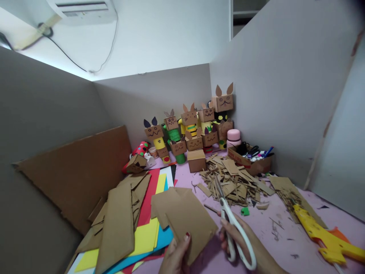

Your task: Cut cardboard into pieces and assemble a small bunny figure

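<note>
In the head view, my left hand (177,254) pinches a flat square of brown cardboard (189,220) by its lower edge, thumb on top. Another cardboard piece (159,205) shows behind that square; whether my hand grips it too I cannot tell. My right hand (236,234) is closed around white-handled scissors (226,209), to the right of the cardboard. The scissor blades stand slightly apart and point away from me, toward a heap of cardboard scraps (236,180). Between the blades there is no cardboard.
Cardboard sheets (118,224) and coloured paper (145,236) lie at left. Several cardboard animal figures (189,118) stand at the back, beside a closed cardboard box (196,161). A yellow glue gun (322,236) rests at right. Behind the scraps sit a pink bottle (234,137) and a supply box (261,165).
</note>
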Demonstrator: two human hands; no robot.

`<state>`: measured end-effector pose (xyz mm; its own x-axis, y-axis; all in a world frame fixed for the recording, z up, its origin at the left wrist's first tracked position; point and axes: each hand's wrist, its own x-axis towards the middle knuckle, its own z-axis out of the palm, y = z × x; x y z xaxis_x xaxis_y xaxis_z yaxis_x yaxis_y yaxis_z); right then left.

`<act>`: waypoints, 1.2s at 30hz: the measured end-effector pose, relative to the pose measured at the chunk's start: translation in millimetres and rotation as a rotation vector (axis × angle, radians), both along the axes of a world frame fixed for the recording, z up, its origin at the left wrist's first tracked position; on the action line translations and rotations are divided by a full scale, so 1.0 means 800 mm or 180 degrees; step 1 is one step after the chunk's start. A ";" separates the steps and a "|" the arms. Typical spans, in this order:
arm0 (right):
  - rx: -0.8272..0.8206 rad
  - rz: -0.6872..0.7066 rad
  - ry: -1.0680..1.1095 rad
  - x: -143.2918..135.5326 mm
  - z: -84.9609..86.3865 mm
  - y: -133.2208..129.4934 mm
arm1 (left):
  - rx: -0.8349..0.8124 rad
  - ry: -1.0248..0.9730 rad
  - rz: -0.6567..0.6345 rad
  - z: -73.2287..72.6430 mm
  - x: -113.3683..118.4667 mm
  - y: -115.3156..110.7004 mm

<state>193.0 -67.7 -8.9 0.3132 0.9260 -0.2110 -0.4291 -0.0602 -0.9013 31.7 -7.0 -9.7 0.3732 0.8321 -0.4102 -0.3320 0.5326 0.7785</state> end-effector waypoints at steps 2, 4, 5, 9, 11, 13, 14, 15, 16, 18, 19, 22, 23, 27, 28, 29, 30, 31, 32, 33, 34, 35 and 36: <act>0.0141 -0.0027 0.0058 0.002 0.002 0.000 | -0.0091 -0.0096 -0.0014 -0.004 0.002 -0.002; 0.0198 0.0136 -0.0099 0.005 0.002 0.001 | -0.0116 -0.0211 -0.0208 -0.009 0.002 -0.003; 0.0222 0.0200 -0.0214 0.007 0.002 0.002 | -0.0105 -0.0319 -0.0301 -0.011 0.002 -0.002; 0.0448 0.0385 -0.0617 0.022 0.015 0.002 | -0.0045 -0.0748 -0.0236 -0.001 -0.003 0.005; 0.0504 0.0450 -0.0754 0.030 0.024 0.002 | 0.0036 -0.0587 -0.0153 0.009 -0.005 0.008; 0.0495 0.0332 -0.0711 0.035 0.029 0.002 | 0.0259 -0.0382 -0.0334 0.016 -0.005 0.005; 0.0476 0.0213 -0.0584 0.037 0.030 0.002 | 0.0403 -0.0362 -0.0537 0.016 -0.003 0.001; 0.0449 0.0097 -0.0420 0.038 0.030 0.002 | 0.0557 -0.0375 -0.0780 0.015 0.000 -0.004; 0.0429 0.0016 -0.0261 0.039 0.030 0.002 | 0.0696 -0.0389 -0.1019 0.012 0.002 -0.009; 0.0415 -0.0056 -0.0010 0.040 0.027 0.002 | 0.0851 -0.0374 -0.1328 0.006 0.007 -0.016; 0.0417 -0.0057 0.0050 0.040 0.025 0.002 | 0.0883 -0.0358 -0.1332 0.004 0.008 -0.017; 0.0485 0.0015 -0.0002 0.038 0.021 0.003 | 0.0912 -0.0208 -0.0813 0.004 0.005 -0.009; 0.0500 0.0054 -0.0057 0.036 0.019 0.003 | 0.0895 -0.0053 -0.0558 0.005 0.003 -0.005; 0.0599 0.0217 -0.0208 0.026 0.017 0.002 | 0.0691 0.0460 -0.0161 0.007 0.000 0.001; 0.0660 0.0275 -0.0210 0.023 0.018 0.001 | 0.0682 0.0420 -0.0258 0.006 0.000 -0.001; 0.0695 0.0349 -0.0215 0.022 0.020 0.001 | 0.0681 0.0321 -0.0379 0.006 0.000 -0.003; 0.0696 0.0423 -0.0231 0.021 0.021 0.001 | 0.0647 0.0206 -0.0482 0.007 0.000 -0.004; 0.0674 0.0475 -0.0268 0.021 0.024 0.001 | 0.0570 0.0107 -0.0521 0.008 -0.001 -0.005; 0.0646 0.0497 -0.0322 0.022 0.026 0.001 | 0.0470 0.0039 -0.0486 0.011 -0.003 -0.005; 0.0625 0.0495 -0.0394 0.024 0.028 0.001 | 0.0384 0.0019 -0.0425 0.015 -0.004 -0.004; 0.0636 0.0485 -0.0466 0.025 0.030 0.002 | 0.0344 0.0044 -0.0391 0.018 -0.006 -0.003; 0.0662 0.0468 -0.0515 0.027 0.031 0.002 | 0.0372 0.0070 -0.0423 0.021 -0.006 -0.003; 0.0684 0.0444 -0.0543 0.029 0.032 0.002 | 0.0465 0.0056 -0.0542 0.023 -0.006 -0.004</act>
<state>216.2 -65.8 16.7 0.1940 0.9802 0.0389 -0.2715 0.0918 -0.9581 27.3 -9.9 8.8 0.5073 0.8087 -0.2976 -0.2326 0.4610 0.8564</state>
